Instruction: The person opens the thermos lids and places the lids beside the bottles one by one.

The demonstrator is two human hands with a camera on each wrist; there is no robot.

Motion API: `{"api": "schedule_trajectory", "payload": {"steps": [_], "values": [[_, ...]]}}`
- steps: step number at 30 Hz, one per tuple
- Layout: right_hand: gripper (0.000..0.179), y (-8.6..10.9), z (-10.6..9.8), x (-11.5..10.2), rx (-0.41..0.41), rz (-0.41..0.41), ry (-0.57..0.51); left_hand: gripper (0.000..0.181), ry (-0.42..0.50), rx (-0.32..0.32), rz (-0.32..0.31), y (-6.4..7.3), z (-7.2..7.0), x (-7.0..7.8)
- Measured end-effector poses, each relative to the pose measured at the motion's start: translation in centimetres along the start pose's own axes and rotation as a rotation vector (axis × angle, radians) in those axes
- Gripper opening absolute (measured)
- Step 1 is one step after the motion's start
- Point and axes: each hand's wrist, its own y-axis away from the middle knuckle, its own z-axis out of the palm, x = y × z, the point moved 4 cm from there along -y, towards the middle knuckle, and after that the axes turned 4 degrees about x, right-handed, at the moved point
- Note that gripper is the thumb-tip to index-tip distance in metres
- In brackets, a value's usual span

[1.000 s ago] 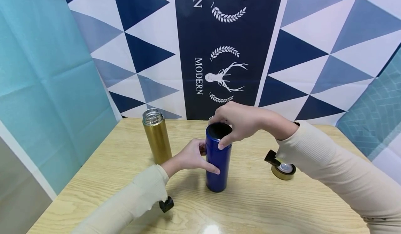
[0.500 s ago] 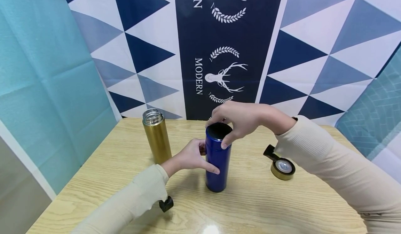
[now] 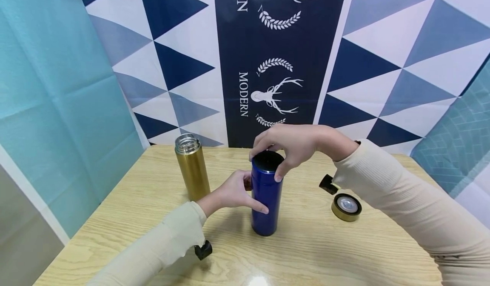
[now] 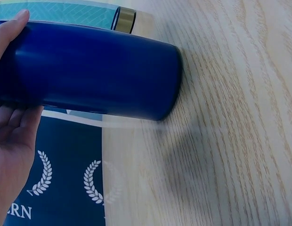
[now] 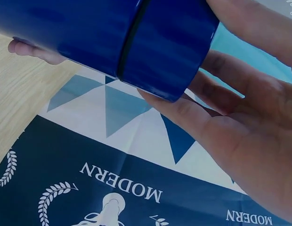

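Blue glossy metal-looking cylindrical flask stands upright on the pale wood-grain counter between a person's two hands, the left hand curled round its body and the right hand gripping its smooth blue cap between thumb and fingers. To the flask's left, a gold cylindrical bottle stands with its silvery threaded mouth uncovered, while a round gold lid with a black-edged, pale inner face lies well apart on the right, inner face up.

The held bottle stands between another bottle and a lid.
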Motion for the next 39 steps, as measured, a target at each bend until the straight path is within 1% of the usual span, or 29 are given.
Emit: {"api": "schedule_trajectory", "payload": {"steps": [5,8,11,16,19,22,27,30,33,35,39], "values": [[0.06,0.3,0.3,0.4,-0.022,0.024,-0.091,0.055,-0.004,-0.007,0.005,-0.1,0.3,0.2],[0.059,0.6,0.4,0.5,-0.008,0.053,-0.105,0.055,-0.012,-0.001,0.001,-0.1,0.4,0.3],[0.061,1.0,0.4,0.3,0.02,0.082,-0.092,0.054,-0.027,0.015,-0.017,-0.1,0.5,0.3],[0.07,1.4,0.5,-0.4,0.088,0.13,0.001,0.052,-0.047,0.029,-0.025,-0.1,0.4,0.4],[0.071,1.3,0.4,-0.9,0.143,0.199,0.059,0.05,-0.053,0.02,-0.018,-0.2,0.3,0.6],[0.068,1.1,0.3,-1.3,0.19,0.306,0.089,0.047,-0.052,0.011,-0.02,-0.3,0.2,0.8],[0.059,0.7,0.3,-1.5,0.223,0.466,0.11,0.039,-0.068,0.025,-0.035,-0.4,0.0,0.6],[0.048,0.5,0.3,-1.6,0.231,0.516,0.117,0.036,-0.079,0.031,-0.039,-0.4,0.0,0.5],[0.039,0.3,0.3,-1.6,0.239,0.543,0.139,0.037,-0.075,0.024,-0.037,-0.4,-0.1,0.5],[0.037,0.2,0.4,-1.7,0.246,0.562,0.154,0.039,-0.064,0.013,-0.037,-0.4,-0.1,0.5],[0.039,0.0,0.5,-2.1,0.259,0.589,0.175,0.043,-0.034,-0.001,-0.041,-0.4,-0.1,0.4]]}}
